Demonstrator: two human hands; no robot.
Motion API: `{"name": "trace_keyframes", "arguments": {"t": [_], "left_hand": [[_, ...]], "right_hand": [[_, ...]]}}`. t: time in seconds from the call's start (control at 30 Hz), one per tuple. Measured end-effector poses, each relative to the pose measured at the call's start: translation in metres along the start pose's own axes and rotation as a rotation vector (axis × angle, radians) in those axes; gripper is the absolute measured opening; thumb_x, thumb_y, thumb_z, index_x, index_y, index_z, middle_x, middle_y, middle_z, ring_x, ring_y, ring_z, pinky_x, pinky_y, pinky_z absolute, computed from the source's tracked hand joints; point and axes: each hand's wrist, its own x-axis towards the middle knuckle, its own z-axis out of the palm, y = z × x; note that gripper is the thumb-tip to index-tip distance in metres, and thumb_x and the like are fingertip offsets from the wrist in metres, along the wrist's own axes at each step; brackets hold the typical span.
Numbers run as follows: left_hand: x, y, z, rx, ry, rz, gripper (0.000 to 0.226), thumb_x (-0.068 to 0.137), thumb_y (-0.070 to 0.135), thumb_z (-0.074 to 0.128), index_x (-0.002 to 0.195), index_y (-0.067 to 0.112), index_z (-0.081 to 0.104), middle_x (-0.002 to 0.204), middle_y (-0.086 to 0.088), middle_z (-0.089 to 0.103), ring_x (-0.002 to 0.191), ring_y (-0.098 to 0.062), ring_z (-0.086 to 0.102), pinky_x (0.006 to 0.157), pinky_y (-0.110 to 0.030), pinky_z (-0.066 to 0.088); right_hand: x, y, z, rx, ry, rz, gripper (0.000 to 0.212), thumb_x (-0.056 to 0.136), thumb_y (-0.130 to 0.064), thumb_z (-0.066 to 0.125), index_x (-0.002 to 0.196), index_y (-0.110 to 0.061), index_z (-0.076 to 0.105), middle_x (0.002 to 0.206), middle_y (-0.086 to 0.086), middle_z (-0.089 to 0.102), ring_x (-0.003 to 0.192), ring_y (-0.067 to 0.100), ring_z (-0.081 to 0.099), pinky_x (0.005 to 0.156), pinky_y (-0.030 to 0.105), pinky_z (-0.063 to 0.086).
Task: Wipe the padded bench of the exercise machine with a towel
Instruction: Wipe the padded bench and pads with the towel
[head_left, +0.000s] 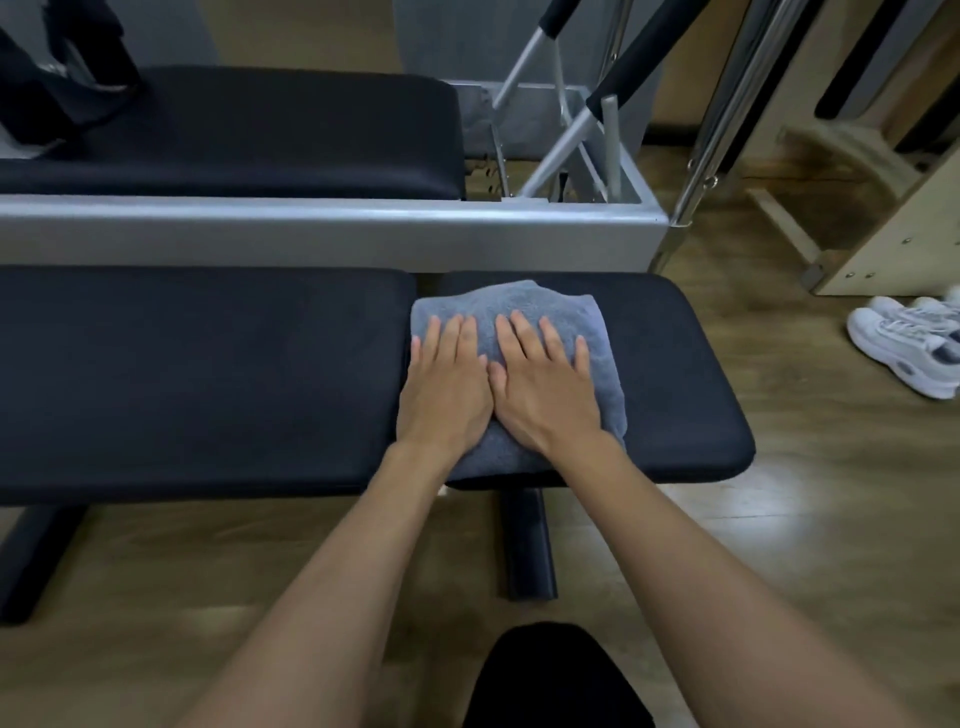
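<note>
A folded grey-blue towel (524, 304) lies on the left part of the short black pad (675, 374) of the bench, close to the gap beside the long black pad (208, 379). My left hand (444, 387) and my right hand (545, 387) rest flat on the towel side by side, thumbs touching and fingers spread. Neither hand grips the cloth. The palms hide the towel's middle.
Behind the bench runs a silver machine frame (332, 234) with another black pad (260, 135) and slanted metal bars (566, 135). White sneakers (904, 343) sit on the wooden floor at right beside a wooden unit (893, 239). A black bench foot (527, 545) stands on the floor.
</note>
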Motion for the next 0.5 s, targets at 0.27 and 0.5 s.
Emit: {"name": "trace_keyframes", "arguments": {"t": [0.27, 0.5], "left_hand": [[-0.034, 0.067, 0.017, 0.174, 0.02, -0.067, 0.061, 0.101, 0.033, 0.014, 0.154, 0.006, 0.009, 0.163, -0.012, 0.012, 0.151, -0.025, 0.002, 0.122, -0.043, 0.0], [0.004, 0.16, 0.057, 0.14, -0.034, 0.009, 0.064, 0.099, 0.035, 0.006, 0.154, 0.003, 0.007, 0.162, -0.017, 0.008, 0.151, -0.031, 0.0, 0.121, -0.049, 0.001]], "right_hand": [[-0.046, 0.051, -0.016, -0.019, -0.026, 0.04, 0.062, 0.095, -0.051, 0.012, 0.152, -0.029, 0.018, 0.161, -0.005, 0.017, 0.148, 0.022, 0.008, 0.118, 0.049, 0.003], [-0.045, 0.154, -0.037, -0.018, 0.01, 0.147, 0.06, 0.093, -0.051, 0.016, 0.15, -0.034, 0.024, 0.16, -0.007, 0.02, 0.148, 0.018, 0.011, 0.118, 0.048, 0.012]]}}
